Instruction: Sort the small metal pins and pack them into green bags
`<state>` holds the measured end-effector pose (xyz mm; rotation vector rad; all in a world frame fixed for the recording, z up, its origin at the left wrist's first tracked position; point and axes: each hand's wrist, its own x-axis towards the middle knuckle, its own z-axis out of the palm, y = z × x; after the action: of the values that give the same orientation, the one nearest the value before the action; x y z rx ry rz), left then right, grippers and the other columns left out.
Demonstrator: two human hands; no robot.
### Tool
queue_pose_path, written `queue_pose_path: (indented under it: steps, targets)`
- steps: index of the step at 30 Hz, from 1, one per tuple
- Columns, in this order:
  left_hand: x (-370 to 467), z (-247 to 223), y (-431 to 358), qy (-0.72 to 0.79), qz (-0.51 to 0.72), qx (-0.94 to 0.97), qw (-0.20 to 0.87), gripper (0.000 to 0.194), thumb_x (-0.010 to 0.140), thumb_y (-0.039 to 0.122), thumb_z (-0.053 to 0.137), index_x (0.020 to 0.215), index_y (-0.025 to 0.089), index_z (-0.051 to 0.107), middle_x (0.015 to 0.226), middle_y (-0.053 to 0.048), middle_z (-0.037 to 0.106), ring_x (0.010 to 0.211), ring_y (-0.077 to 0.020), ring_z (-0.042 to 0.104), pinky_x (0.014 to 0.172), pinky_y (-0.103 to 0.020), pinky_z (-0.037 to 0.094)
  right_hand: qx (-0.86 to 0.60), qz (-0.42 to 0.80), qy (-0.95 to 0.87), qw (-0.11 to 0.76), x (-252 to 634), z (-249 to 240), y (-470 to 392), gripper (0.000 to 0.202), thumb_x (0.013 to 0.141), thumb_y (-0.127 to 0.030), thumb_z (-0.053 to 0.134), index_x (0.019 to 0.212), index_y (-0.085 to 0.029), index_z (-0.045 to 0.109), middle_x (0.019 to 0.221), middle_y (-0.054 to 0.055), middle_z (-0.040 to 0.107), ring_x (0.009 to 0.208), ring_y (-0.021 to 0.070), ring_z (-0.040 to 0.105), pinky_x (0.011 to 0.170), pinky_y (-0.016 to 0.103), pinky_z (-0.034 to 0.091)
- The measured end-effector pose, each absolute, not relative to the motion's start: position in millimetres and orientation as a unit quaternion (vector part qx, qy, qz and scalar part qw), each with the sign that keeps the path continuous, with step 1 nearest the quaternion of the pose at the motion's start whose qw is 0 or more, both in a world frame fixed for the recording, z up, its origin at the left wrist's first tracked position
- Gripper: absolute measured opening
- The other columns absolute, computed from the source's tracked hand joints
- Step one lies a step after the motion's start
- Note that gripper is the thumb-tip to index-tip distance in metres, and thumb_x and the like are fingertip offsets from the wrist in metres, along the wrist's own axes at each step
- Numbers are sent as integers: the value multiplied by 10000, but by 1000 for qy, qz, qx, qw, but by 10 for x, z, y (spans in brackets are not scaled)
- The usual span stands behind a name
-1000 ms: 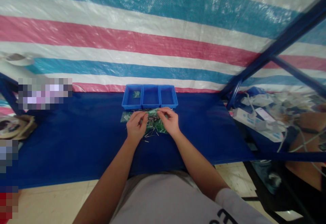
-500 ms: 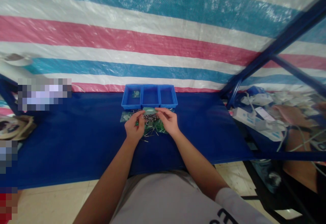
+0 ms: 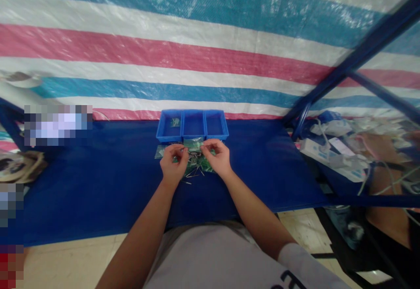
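A small clear plastic bag [image 3: 193,143] with a green tint is stretched between my hands. My left hand [image 3: 174,162] pinches its left side, and my right hand [image 3: 216,155] pinches the right side. Below the bag lies a pile of thin metal pins or screws [image 3: 196,160], partly hidden by my fingers. Green plastic packets lie around the pile, and another clear packet [image 3: 159,151] sits left of my left hand. Just beyond my hands stands a blue tray [image 3: 193,138] with three compartments. One small green packet [image 3: 175,122] rests in its left compartment.
The blue table [image 3: 262,162] spreads to both sides. A white power strip [image 3: 331,160] with cables and plastic bags lies at the right, by a blue metal frame [image 3: 348,68]. A striped tarp [image 3: 197,52] hangs behind the table. A brown bag [image 3: 24,168] is at the left.
The bag between my hands has tilted up, so more of its face shows. My fingertips have shifted slightly along its edges. The tray and pile stay put.
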<state>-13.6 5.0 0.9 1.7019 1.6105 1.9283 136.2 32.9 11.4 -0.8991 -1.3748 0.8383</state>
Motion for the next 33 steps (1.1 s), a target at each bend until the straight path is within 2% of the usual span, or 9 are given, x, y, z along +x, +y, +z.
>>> queue_pose_path:
  steps: [7, 14, 17, 20, 23, 26, 29, 33]
  targets:
    - [-149, -26, 57, 519, 630, 571, 87, 366, 809, 225, 649, 1162, 179, 565, 785, 14, 659, 564, -62, 568, 578, -201, 493, -374, 399, -585, 599, 1352, 119, 328, 289, 781, -282, 708, 1064, -225, 680, 763, 6, 675, 636, 126, 597, 610, 277, 503]
    - [-177, -46, 58, 522, 612, 585, 101, 360, 834, 246, 622, 1184, 172, 585, 730, 26, 618, 572, -68, 552, 578, -203, 485, -381, 374, -604, 592, 1365, 126, 327, 237, 786, -260, 706, 1022, -243, 724, 777, 15, 674, 665, 135, 580, 644, 295, 507]
    - [-193, -14, 51, 526, 595, 602, 85, 287, 837, 248, 612, 1112, 166, 619, 741, 16, 628, 580, -75, 556, 577, -210, 480, -384, 364, -613, 587, 1363, 114, 331, 296, 794, -255, 698, 1090, -250, 703, 783, 13, 680, 667, 137, 571, 641, 296, 504]
    - [-202, 55, 41, 520, 589, 615, 62, 129, 828, 219, 610, 941, 165, 644, 704, 20, 611, 574, -79, 545, 564, -209, 458, -378, 344, -631, 583, 1368, 107, 334, 332, 807, -244, 686, 1139, -263, 681, 784, 7, 680, 663, 137, 556, 654, 303, 503]
    - [-203, 112, 38, 508, 591, 626, 35, 30, 808, 185, 619, 828, 165, 626, 643, 37, 542, 562, -78, 507, 561, -208, 436, -373, 324, -645, 583, 1380, 123, 331, 210, 805, -228, 686, 1012, -251, 717, 773, 11, 667, 663, 139, 550, 645, 303, 495]
    - [-201, 108, 39, 506, 595, 624, 25, 47, 801, 165, 611, 837, 171, 640, 592, 56, 483, 533, -75, 478, 560, -207, 434, -373, 308, -654, 582, 1392, 165, 320, 73, 800, -227, 694, 869, -234, 716, 799, 27, 671, 682, 147, 563, 630, 301, 489]
    - [-198, 48, 40, 515, 598, 612, 45, 102, 801, 161, 591, 880, 179, 654, 606, 52, 536, 522, -72, 509, 556, -200, 451, -383, 290, -662, 576, 1399, 204, 305, 39, 793, -244, 706, 824, -223, 714, 861, 46, 677, 722, 155, 584, 637, 303, 494]
    - [-208, -42, 33, 521, 603, 598, 85, 119, 817, 200, 599, 921, 180, 653, 714, 18, 645, 552, -82, 586, 564, -203, 488, -397, 323, -646, 566, 1388, 181, 301, 90, 803, -292, 694, 843, -218, 727, 756, 29, 675, 678, 153, 599, 630, 298, 504]
